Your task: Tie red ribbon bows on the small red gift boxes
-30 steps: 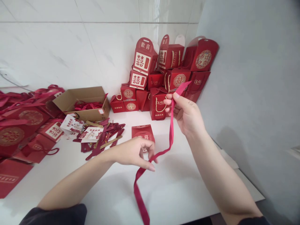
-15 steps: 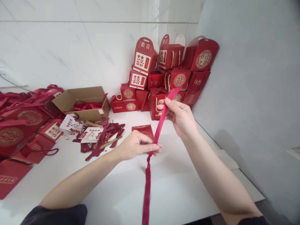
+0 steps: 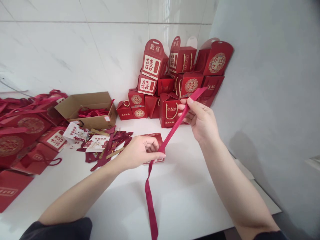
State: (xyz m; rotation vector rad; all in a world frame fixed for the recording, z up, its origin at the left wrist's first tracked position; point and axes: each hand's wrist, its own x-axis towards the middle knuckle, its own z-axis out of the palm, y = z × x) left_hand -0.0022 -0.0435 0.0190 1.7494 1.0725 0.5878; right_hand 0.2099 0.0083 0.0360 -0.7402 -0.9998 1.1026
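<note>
A long red ribbon (image 3: 173, 129) runs stretched between my two hands. My right hand (image 3: 200, 118), raised at the right, pinches it between thumb and fingers close to its pointed end, which sticks out beyond the thumb. Lower and to the left, my left hand (image 3: 140, 151) has its thumb and fingers closed on the ribbon. From there the rest of the strip dangles, slightly twisted, past the bottom edge of the view. Behind my left hand, a small red box (image 3: 160, 138) rests on the white table, partly covered by the hand and ribbon.
Stacked red gift boxes (image 3: 191, 85) stand against the tiled wall. An open cardboard box (image 3: 100, 121) holds red ribbons. In front of it lie white printed cards (image 3: 97, 143) and a heap of dark red strips (image 3: 110, 156). More red boxes (image 3: 30, 125) pile up at left.
My right hand has moved right, drawing the ribbon into a more slanted line. My left hand has shifted slightly left and up, and the hanging part of the ribbon has swung left.
</note>
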